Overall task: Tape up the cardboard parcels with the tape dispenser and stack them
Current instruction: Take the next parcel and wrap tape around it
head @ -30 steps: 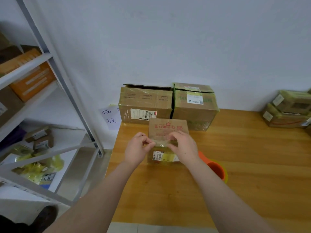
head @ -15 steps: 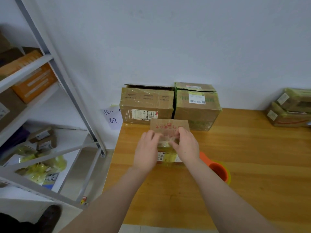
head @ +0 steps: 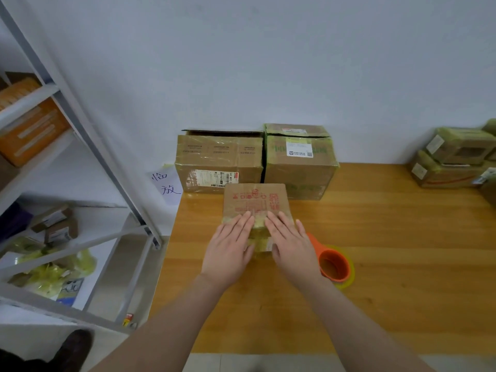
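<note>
We have the small parcel (head: 256,201) in front of us on the counter (head: 402,251), just before the open-topped box (head: 218,162) and the green-printed box (head: 299,170) that stand side by side against the wall. Our left hand (head: 228,251) and right hand (head: 292,248) lie flat on the parcel's near top edge. The fingers (head: 243,224) are straight and close together, holding nothing, and they press on a strip of yellowish tape (head: 259,224) that runs over the edge and down the front face. The orange tape dispenser (head: 334,267) lies on the counter just beside our right wrist. We cannot tell whether they touch.

We judge the parcel light, since it sits small and low. Its cardboard should be stiff at the corners and give a little in the middle of each panel, and the taped band will be slick under our skin. To lift it for stacking, we would take it by its two bare side faces, low down, with our palms opposed. A pile of taped parcels (head: 453,159) sits well apart at the counter's far right.
</note>
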